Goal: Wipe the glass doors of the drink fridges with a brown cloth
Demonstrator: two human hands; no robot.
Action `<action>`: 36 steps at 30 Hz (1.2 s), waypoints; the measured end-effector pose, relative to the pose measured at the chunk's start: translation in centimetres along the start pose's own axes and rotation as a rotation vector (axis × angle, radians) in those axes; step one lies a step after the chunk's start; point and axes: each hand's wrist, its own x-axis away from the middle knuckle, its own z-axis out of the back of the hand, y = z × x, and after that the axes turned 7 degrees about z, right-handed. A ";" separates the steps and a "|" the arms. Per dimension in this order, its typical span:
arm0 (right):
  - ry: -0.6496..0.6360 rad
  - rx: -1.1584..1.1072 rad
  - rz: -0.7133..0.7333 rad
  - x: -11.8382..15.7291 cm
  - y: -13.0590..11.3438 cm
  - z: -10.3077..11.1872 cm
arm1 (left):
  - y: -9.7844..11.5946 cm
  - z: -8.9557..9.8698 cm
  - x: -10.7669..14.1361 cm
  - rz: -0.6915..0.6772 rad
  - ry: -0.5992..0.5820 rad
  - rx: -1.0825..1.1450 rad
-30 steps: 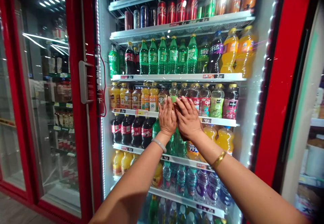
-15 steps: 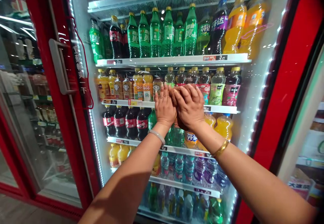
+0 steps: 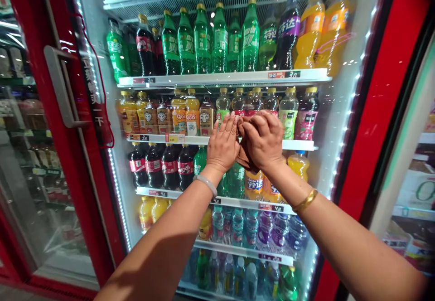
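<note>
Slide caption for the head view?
Left hand beside right hand, which grips a brown cloth, in front of a lit fridge of bottled drinks.

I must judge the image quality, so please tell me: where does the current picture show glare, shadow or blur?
Head view: light strips glare along both sides of the shelves; head view: a pink reflection crosses the rightmost orange bottle; head view: a shadow darkens the left forearm; head view: goods at the right edge look blurred.
</note>
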 end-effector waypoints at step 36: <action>-0.134 -0.017 -0.014 2.5 5.0 2.7 | 0.2 0.0 -0.3 0.065 -0.023 0.059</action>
